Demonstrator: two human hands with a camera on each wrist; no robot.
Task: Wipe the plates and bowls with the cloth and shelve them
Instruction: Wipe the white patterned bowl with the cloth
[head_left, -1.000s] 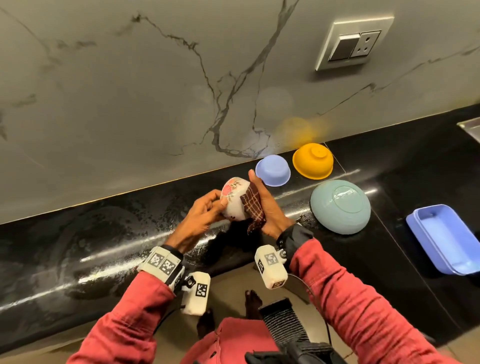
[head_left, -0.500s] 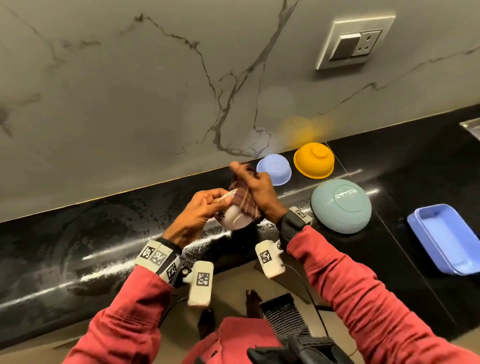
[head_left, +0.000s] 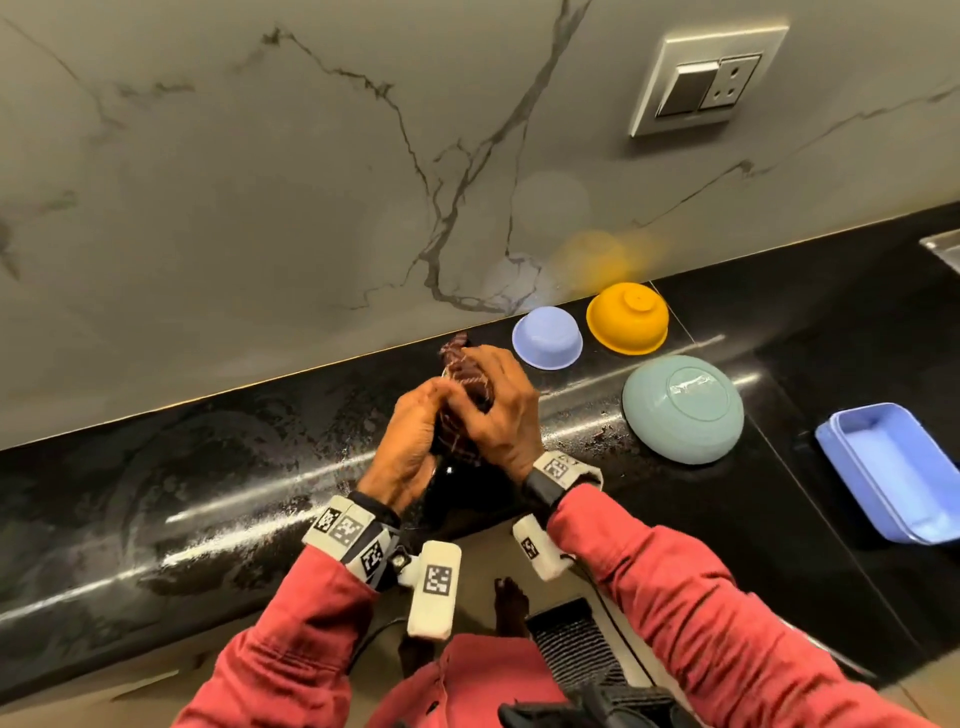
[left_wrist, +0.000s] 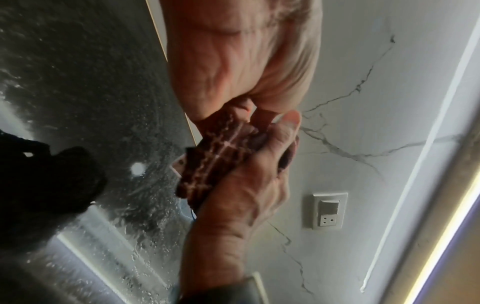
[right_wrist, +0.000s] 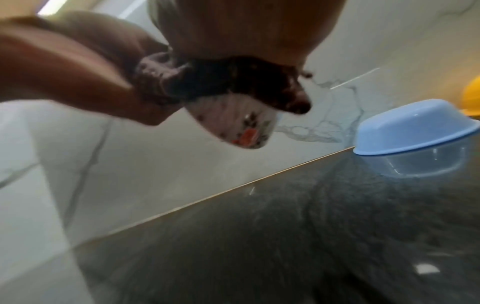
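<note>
Both hands meet above the black counter (head_left: 208, 493). My left hand (head_left: 415, 441) grips a small white floral bowl (right_wrist: 233, 123), which the head view hides almost entirely. My right hand (head_left: 504, 415) grips a dark brown checked cloth (head_left: 465, 374) and presses it over the bowl's top. In the right wrist view the cloth (right_wrist: 221, 82) is bunched across the bowl's rim, and the bowl's flowered side shows below it. In the left wrist view the cloth (left_wrist: 215, 160) lies between my two palms.
Upside down on the counter to the right are a lilac bowl (head_left: 547, 336), a yellow bowl (head_left: 627, 318) and a large teal bowl (head_left: 683, 415). A blue rectangular tray (head_left: 898, 467) lies at the far right. A marble wall with a socket (head_left: 706, 88) rises behind.
My right hand has turned over with the cloth and now covers the bowl. The hands have closed together, so the bowl is hidden in the head view.
</note>
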